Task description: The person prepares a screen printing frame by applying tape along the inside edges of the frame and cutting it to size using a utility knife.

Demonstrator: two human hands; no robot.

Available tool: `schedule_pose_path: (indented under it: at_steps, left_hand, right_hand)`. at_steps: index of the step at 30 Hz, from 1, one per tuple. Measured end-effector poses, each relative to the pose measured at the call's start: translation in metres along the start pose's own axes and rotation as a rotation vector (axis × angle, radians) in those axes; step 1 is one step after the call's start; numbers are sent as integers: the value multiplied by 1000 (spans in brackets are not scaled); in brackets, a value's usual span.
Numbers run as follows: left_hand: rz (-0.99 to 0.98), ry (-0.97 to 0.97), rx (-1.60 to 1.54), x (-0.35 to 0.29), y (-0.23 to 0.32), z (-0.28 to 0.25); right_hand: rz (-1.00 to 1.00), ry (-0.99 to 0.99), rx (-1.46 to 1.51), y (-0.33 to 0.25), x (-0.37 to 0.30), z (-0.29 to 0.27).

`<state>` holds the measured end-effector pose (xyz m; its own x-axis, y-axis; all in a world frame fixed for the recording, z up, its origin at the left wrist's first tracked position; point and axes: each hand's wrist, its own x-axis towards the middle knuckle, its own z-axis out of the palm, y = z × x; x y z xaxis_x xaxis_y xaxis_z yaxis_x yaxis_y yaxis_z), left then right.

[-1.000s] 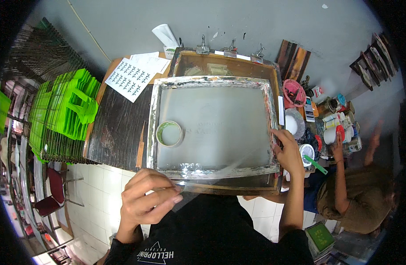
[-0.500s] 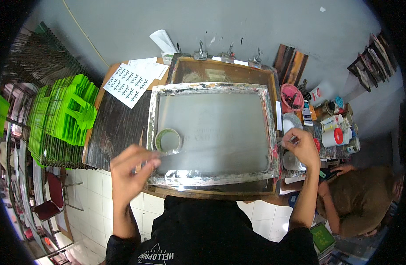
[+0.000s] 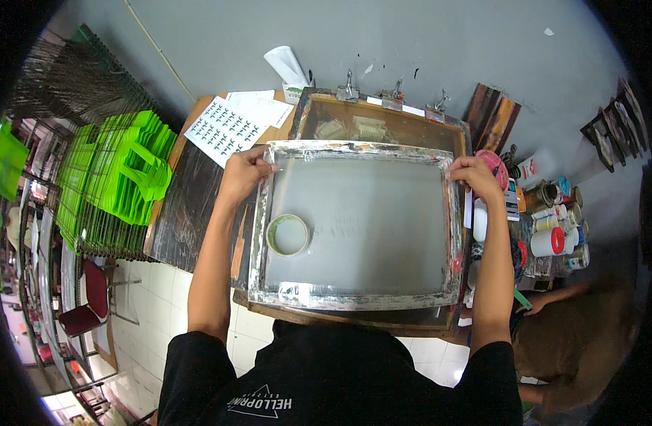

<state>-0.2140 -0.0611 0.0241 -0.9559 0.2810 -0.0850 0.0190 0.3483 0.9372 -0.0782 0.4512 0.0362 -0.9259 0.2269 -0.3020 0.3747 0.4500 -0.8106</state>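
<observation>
A screen-printing frame (image 3: 354, 302) with paint-stained edges and pale grey mesh lies before me on the table. My left hand (image 3: 245, 174) pinches at its far left corner, and my right hand (image 3: 476, 176) pinches at the far right corner. Between them a strip of clear tape seems to run along the frame's far side; it is see-through and hard to make out, with only a glint by the left fingertips. On the mesh, toward the left, lies a roll of tape (image 3: 270, 238), its inside greenish. Faint lettering shows in the middle of the mesh.
Behind stands a hinged wooden frame (image 3: 319, 113) with metal clamps. Printed sheets (image 3: 223, 135) lie at the far left, beside a rack of green bags (image 3: 138, 167). Ink jars (image 3: 547, 242) and a pink bowl (image 3: 497, 165) crowd the right. A co-worker (image 3: 574, 341) sits at lower right.
Both hands have moved away from me, from the near and middle part of the frame to its far corners. The tape roll stays on the mesh. The co-worker has shifted, and the view has turned slightly.
</observation>
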Motion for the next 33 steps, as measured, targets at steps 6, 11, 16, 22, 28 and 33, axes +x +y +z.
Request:
schedule_pose_path:
  at_steps: [6, 11, 16, 22, 28, 33]
  left_hand:
    - [-125, 117, -63, 11, -2, 14]
    - [-183, 95, -210, 16, -6, 10]
    - [-189, 173, -1, 10, -5, 16]
    - [103, 389, 396, 5, -6, 41]
    - [238, 450, 630, 1, -16, 58]
    - [361, 470, 782, 3, -20, 62]
  right_hand:
    - [-64, 182, 195, 10, 6, 22]
    - [28, 337, 305, 21, 5, 31]
    - [-91, 513, 146, 22, 6, 46]
    - [-103, 647, -186, 12, 1, 60]
    - [-262, 800, -398, 19, 10, 70]
    - [-221, 809, -537, 18, 10, 77]
